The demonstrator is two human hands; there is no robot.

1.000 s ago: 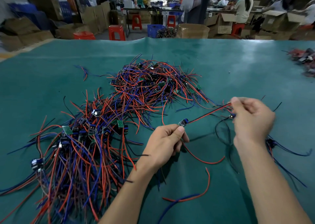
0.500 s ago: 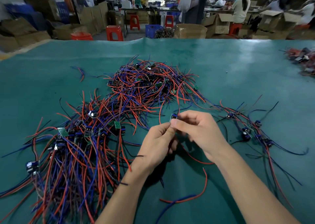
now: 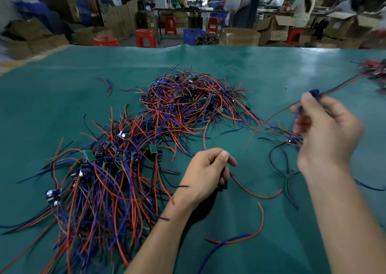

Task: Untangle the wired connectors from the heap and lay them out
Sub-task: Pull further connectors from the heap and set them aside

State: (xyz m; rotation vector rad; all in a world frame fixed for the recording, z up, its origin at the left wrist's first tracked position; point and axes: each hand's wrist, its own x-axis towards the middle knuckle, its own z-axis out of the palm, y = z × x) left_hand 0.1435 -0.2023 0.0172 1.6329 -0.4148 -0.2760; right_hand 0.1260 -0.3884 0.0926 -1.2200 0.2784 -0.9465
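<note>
A big heap of red, blue and black wired connectors (image 3: 188, 106) spreads from the middle of the green table (image 3: 261, 69) to the near left (image 3: 100, 186). My right hand (image 3: 325, 134), blurred by motion, is raised at the right and shut on a small blue connector (image 3: 314, 92); its red and dark wires stretch to the far right. My left hand (image 3: 206, 175) hovers low near the middle, fingers curled and thumb pinched on a red wire (image 3: 257, 195) that trails right across the table. A few separated connectors (image 3: 291, 141) with black wires lie under my right hand.
Another small pile of connectors (image 3: 376, 71) sits at the far right edge. A loose red and blue wire (image 3: 240, 239) lies near the front. Beyond the table are cardboard boxes (image 3: 240, 36), red stools (image 3: 146, 37) and seated people.
My right hand took the blue connector from the pinch it shared with the left hand and swung it up and to the right. The left hand stayed put.
</note>
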